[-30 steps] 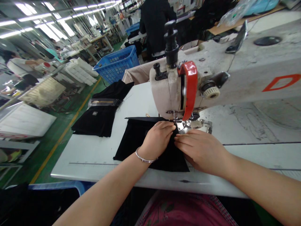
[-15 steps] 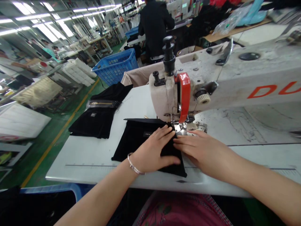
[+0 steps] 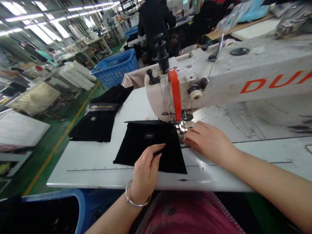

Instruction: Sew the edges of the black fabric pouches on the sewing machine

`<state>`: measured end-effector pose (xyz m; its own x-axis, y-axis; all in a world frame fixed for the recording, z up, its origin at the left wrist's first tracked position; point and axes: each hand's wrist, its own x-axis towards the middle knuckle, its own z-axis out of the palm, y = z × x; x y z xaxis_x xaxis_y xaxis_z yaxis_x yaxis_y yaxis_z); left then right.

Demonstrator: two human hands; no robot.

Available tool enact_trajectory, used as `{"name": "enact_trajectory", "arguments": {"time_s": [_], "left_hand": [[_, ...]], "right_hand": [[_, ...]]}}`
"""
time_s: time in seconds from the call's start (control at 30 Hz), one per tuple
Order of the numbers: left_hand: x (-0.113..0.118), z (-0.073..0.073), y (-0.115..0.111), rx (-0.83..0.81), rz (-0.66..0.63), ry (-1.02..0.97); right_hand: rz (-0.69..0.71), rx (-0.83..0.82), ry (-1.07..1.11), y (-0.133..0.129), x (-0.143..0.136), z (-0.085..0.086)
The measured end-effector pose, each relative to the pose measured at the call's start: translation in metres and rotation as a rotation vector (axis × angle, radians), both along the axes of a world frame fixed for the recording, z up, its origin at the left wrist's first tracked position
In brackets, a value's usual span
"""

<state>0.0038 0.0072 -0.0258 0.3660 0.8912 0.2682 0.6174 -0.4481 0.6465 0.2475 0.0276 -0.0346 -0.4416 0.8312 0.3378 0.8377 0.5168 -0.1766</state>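
A flat black fabric piece (image 3: 136,146) with a small dark label (image 3: 149,136) lies on the sewing table, its upper right corner at the presser foot (image 3: 181,126) of a sewing machine (image 3: 158,94). My left hand (image 3: 146,169), with a silver bangle at the wrist, is over the lower middle of the fabric. Its thumb and fingers are bent towards each other with a gap, and no thing shows between them. My right hand (image 3: 207,138) rests just right of the presser foot, beside the fabric's right edge. Its fingers reach forward, some tips partly hidden by the foot.
More black pieces (image 3: 91,130) lie at the table's left, beside a strip with a zipper (image 3: 102,107). A blue basket (image 3: 115,66) stands beyond the table, and a blue bin (image 3: 81,201) is below left. A person in black (image 3: 156,22) stands behind the machine.
My left hand has drawn back from the presser foot towards the front of the fabric, its fingers now bent. My right hand stays beside the foot. The camera view has shifted slightly.
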Motion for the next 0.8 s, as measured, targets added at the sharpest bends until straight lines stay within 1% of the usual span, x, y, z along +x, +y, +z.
{"name": "enact_trajectory", "arguments": {"time_s": [0.07, 0.13, 0.2, 0.27, 0.33, 0.43, 0.53, 0.67, 0.8], "left_hand": [[0.000, 0.001, -0.001, 0.004, 0.065, -0.010], [0.001, 0.002, -0.001, 0.003, 0.058, -0.012], [0.001, 0.002, -0.001, 0.006, 0.038, -0.014], [0.001, 0.003, 0.000, 0.019, 0.015, -0.018], [0.001, 0.003, 0.001, 0.036, -0.011, -0.022], [0.000, 0.005, 0.003, 0.050, -0.047, -0.027], [-0.001, 0.006, 0.005, 0.054, -0.084, -0.030], [-0.003, 0.006, 0.007, 0.056, -0.127, -0.025], [-0.003, 0.005, 0.008, 0.060, -0.110, -0.005]], "right_hand": [[0.096, -0.105, 0.135, -0.024, -0.002, 0.000], [0.127, -0.203, 0.244, -0.048, -0.006, -0.002], [0.095, -0.217, 0.309, -0.067, -0.011, -0.007], [0.068, -0.178, 0.358, -0.076, -0.018, -0.012], [0.076, -0.157, 0.391, -0.079, -0.025, -0.015], [0.144, -0.181, 0.391, -0.076, -0.029, -0.015], [0.206, -0.202, 0.365, -0.072, -0.029, -0.012], [0.262, -0.181, 0.315, -0.064, -0.024, -0.007], [0.343, -0.158, 0.230, -0.052, -0.021, -0.001]]}}
